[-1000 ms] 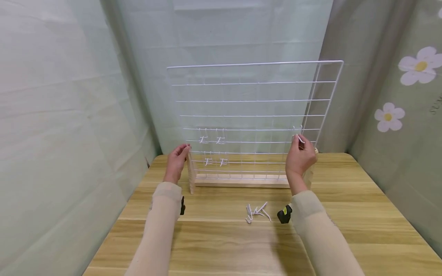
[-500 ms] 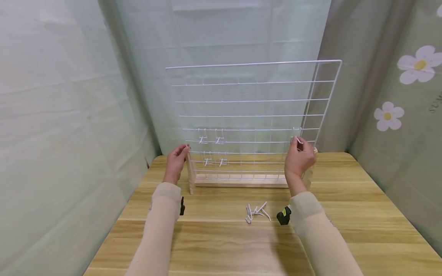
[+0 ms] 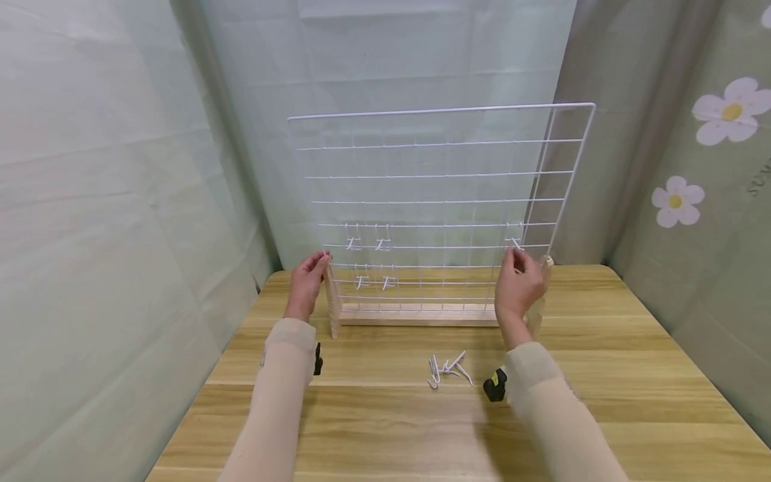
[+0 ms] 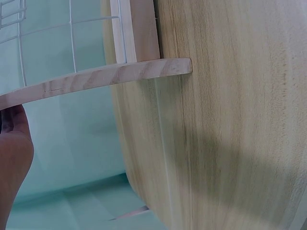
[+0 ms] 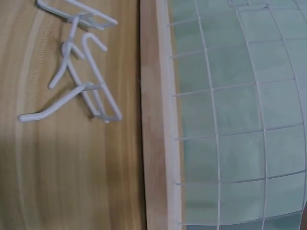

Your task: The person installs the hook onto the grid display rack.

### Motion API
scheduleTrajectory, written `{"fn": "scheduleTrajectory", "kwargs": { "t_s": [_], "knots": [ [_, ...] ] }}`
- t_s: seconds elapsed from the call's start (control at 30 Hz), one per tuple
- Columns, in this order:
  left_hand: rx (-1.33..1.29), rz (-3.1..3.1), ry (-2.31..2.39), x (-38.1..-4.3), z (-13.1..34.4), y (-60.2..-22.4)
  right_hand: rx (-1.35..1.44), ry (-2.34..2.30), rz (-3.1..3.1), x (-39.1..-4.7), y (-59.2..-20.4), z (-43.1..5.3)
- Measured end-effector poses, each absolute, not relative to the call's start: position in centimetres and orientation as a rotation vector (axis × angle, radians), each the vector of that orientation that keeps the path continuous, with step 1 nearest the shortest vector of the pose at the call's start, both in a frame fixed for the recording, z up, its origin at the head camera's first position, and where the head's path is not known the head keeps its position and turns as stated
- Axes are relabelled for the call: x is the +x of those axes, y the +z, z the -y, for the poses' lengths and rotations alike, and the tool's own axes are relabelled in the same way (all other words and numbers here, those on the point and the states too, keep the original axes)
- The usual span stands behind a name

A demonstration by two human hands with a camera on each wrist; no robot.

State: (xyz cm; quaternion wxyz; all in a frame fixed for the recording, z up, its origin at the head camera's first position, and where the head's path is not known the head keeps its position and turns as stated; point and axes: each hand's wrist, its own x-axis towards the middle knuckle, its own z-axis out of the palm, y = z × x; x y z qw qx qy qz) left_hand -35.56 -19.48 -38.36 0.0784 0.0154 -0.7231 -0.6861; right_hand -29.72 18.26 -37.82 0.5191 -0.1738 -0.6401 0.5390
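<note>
A white wire grid panel (image 3: 446, 176) stands upright in a wooden base (image 3: 421, 314). My left hand (image 3: 305, 284) holds the top of the left wooden side piece (image 3: 332, 301), its fingertips at the grid's edge; the left wrist view shows the hand (image 4: 17, 148) beneath that same curved side piece (image 4: 96, 79). At the grid's right side, my right hand (image 3: 518, 284) pinches the projecting prong of a white wire hook (image 3: 512, 239), whose top ends sit at a horizontal wire. The exact fingertip contact is small to see. Several hooks (image 3: 383, 245) hang at the grid's left.
Several loose white hooks (image 3: 448, 369) lie on the wooden table (image 3: 385, 428) in front of the base; the right wrist view shows one hook (image 5: 91, 91) close up. Pale cloth curtains (image 3: 120, 201) surround the table at the back and sides.
The hook at the right has shifted slightly left and sits at the wire. My right hand has moved a little down, exposing more of the hook. The left hand stays on the side piece.
</note>
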Motion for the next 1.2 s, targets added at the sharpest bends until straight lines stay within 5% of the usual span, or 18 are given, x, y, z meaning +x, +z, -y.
{"fn": "scheduleTrajectory", "kwargs": {
  "t_s": [1.2],
  "knots": [
    [0.035,2.172,-2.057,-35.7,19.4,-38.1,-0.183,1.664,1.765,-25.6,-42.2,-18.0]
  ]
}}
